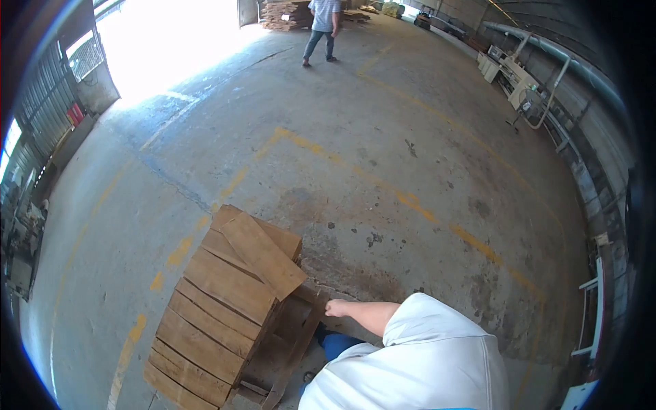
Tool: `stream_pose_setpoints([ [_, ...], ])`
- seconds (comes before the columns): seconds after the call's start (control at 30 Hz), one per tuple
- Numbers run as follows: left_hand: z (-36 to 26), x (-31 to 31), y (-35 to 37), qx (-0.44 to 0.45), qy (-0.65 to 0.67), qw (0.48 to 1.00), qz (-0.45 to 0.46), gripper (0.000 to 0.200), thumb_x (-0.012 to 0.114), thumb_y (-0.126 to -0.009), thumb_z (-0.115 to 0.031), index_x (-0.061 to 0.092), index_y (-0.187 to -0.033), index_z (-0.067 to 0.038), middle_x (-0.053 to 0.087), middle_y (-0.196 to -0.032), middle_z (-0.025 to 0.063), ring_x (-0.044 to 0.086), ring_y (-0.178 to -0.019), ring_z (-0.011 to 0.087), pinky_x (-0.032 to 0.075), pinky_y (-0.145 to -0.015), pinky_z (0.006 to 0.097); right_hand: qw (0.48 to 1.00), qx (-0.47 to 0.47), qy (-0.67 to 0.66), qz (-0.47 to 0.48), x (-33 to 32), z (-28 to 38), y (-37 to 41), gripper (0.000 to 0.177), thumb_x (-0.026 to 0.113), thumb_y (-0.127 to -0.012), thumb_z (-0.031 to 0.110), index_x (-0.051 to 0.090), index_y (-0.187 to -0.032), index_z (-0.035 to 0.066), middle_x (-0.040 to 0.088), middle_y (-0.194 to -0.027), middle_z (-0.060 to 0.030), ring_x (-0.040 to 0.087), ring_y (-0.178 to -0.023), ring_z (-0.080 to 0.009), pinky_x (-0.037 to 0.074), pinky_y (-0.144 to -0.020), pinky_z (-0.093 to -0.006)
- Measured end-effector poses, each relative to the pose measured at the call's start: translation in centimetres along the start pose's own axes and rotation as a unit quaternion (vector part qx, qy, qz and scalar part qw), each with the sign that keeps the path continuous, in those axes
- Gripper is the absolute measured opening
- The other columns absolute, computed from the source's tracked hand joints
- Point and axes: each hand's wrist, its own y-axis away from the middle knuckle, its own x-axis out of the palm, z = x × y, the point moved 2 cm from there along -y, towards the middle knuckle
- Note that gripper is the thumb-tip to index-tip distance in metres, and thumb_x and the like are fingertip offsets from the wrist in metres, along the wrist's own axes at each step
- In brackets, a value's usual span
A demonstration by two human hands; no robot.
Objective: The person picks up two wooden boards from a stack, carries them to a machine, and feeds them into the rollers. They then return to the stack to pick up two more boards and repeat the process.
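My right hand [335, 308] reaches in from the white sleeve and is closed at the edge of a brown upright wooden beam [309, 331]. This beam belongs to a frame at the near side of a stack of flat wooden boards [212, 311]. The boards lie side by side in a slightly fanned row. One loose board [263, 254] rests at an angle over the far end of the stack. My fingertips are partly hidden. My left hand is out of view.
A person [323, 31] in a striped shirt is on foot at the far side of the hall. Stacked wood [280, 15] lies by the bright doorway. Machinery [516, 85] and a pipe [567, 61] line the right wall. Yellow lines [410, 201] mark the concrete floor.
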Motion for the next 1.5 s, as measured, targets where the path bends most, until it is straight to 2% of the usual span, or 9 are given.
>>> stream_pose_setpoints([
  [0.13,-0.8,2.0,-2.0,0.002,0.115,0.993,0.035,0.041,0.068,-0.082,-0.01,0.059,-0.121,0.001,0.067,-0.09,0.0134,0.068,-0.075,0.0251,0.053,-0.062,0.0312,0.952,0.104,-0.282,0.056,-2.1,2.3,-8.3,0.021,0.066,-0.085,0.028,0.067,-0.082,0.007,0.065,-0.072,-0.0048,0.062,-0.064,-0.0164,0.048,-0.053,-0.0338],
  [0.3,-5.5,5.1,-1.8,0.118,0.085,0.987,0.062,0.037,0.067,-0.089,-0.011,0.059,-0.122,0.001,0.061,-0.093,0.0033,0.055,-0.073,0.0092,0.05,-0.063,0.024,0.738,0.151,-0.626,0.201,-0.6,2.1,-15.8,0.019,0.064,-0.089,0.021,0.061,-0.072,0.011,0.054,-0.062,0.0019,0.051,-0.052,-0.0117,0.039,-0.044,-0.0254],
  [0.53,-8.5,5.0,-0.7,0.059,0.074,0.995,0.042,0.036,0.062,-0.092,-0.008,0.057,-0.126,0.001,0.067,-0.111,0.0118,0.063,-0.102,0.0169,0.051,-0.091,0.0285,0.727,0.211,-0.65,0.069,4.0,9.1,-20.0,0.028,0.066,-0.09,0.033,0.061,-0.109,0.012,0.065,-0.096,-0.0009,0.062,-0.089,-0.015,0.051,-0.079,-0.0335],
  [0.63,-6.9,4.8,-0.9,0.064,0.058,0.996,0.033,0.038,0.06,-0.092,-0.006,0.054,-0.129,0.0,0.066,-0.109,0.0075,0.062,-0.089,0.0122,0.05,-0.071,0.0229,0.674,0.206,-0.709,0.021,6.1,11.9,-21.8,0.055,0.067,-0.089,0.033,0.049,-0.132,0.004,0.057,-0.12,-0.0111,0.055,-0.11,-0.0262,0.046,-0.094,-0.0407],
  [0.97,-3.4,4.2,-1.3,0.006,0.087,0.996,0.03,0.036,0.06,-0.092,-0.006,0.055,-0.127,0.002,0.067,-0.109,0.0105,0.063,-0.098,0.0156,0.051,-0.085,0.0267,0.624,0.313,-0.709,-0.101,8.8,15.6,-26.0,0.054,0.071,-0.088,0.029,0.049,-0.127,-0.001,0.051,-0.125,-0.0147,0.053,-0.11,-0.0283,0.045,-0.099,-0.0403],
  [1.17,-5.0,4.3,-1.8,-0.001,0.103,0.994,0.038,0.036,0.06,-0.092,-0.005,0.056,-0.127,0.002,0.067,-0.11,0.0119,0.063,-0.101,0.0182,0.052,-0.091,0.0295,0.458,0.331,-0.805,-0.18,8.9,11.9,-24.5,0.06,0.077,-0.082,0.043,0.054,-0.118,0.001,0.052,-0.123,-0.0136,0.056,-0.1,-0.0255,0.052,-0.086,-0.0408],
  [1.3,-4.4,4.4,-2.4,0.001,0.106,0.994,0.039,0.037,0.06,-0.092,-0.005,0.055,-0.128,0.002,0.067,-0.11,0.0118,0.063,-0.101,0.0185,0.053,-0.089,0.0302,0.539,0.339,-0.77,-0.03,10.1,8.4,-23.2,0.07,0.07,-0.083,0.057,0.052,-0.116,-0.001,0.055,-0.12,-0.0163,0.057,-0.105,-0.0308,0.05,-0.091,-0.0462],
  [1.37,-4.8,4.7,-2.8,-0.003,0.112,0.993,0.043,0.037,0.06,-0.092,-0.005,0.055,-0.128,0.002,0.066,-0.111,0.0116,0.063,-0.101,0.0182,0.053,-0.088,0.0298,0.536,0.425,-0.714,-0.148,9.8,6.6,-22.9,0.073,0.068,-0.084,0.057,0.05,-0.124,-0.001,0.055,-0.121,-0.0157,0.055,-0.11,-0.0326,0.047,-0.095,-0.047],
  [1.5,-5.7,5.5,-4.1,-0.002,0.119,0.991,0.062,0.037,0.06,-0.094,-0.008,0.054,-0.128,0.002,0.066,-0.111,0.0106,0.064,-0.092,0.0148,0.053,-0.076,0.0248,0.472,0.182,-0.841,-0.19,6.8,3.7,-23.8,0.054,0.072,-0.087,0.033,0.05,-0.127,0.004,0.054,-0.122,-0.0129,0.049,-0.117,-0.0294,0.037,-0.106,-0.0437],
])
